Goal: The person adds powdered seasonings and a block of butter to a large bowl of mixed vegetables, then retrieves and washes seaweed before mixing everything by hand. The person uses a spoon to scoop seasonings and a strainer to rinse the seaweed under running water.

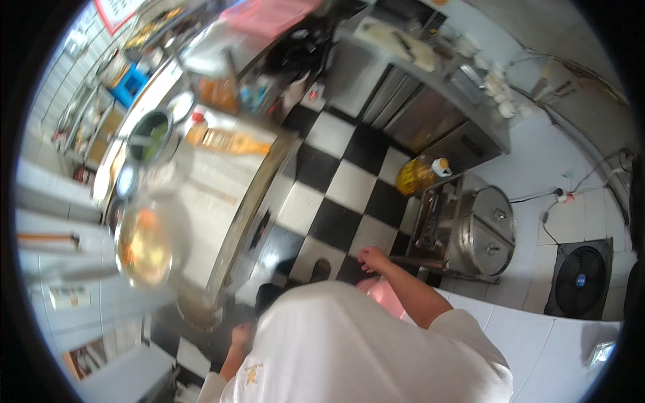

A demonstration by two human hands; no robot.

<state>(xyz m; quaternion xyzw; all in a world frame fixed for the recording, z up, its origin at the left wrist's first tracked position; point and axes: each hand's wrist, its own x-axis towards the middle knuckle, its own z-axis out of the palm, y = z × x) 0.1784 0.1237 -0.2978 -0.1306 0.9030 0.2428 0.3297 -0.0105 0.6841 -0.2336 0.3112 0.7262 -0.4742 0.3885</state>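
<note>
My left hand (pixel 242 335) hangs low beside my body, near a round vessel (pixel 200 308) below the table's corner. Its fingers are blurred, and whether they hold anything cannot be made out. On my other side, my right hand (pixel 373 258) reaches out over the checkered floor with loosely curled, parted fingers and nothing between them. Beneath that forearm is a pink plastic item (pixel 385 296), partly hidden by my arm and white shirt. To the left, the worktable (pixel 216 194) carries a large metal bowl (pixel 146 247) of orange and yellow food.
A dark pot (pixel 150 136) with green contents and a large bottle of orange-brown liquid (pixel 227 140) stand on the worktable. At right are an oil jug (pixel 421 174), a lidded steel pot (pixel 486 231) and a fan (pixel 579 277). A knife (pixel 404 46) rests on a cutting board (pixel 375 32).
</note>
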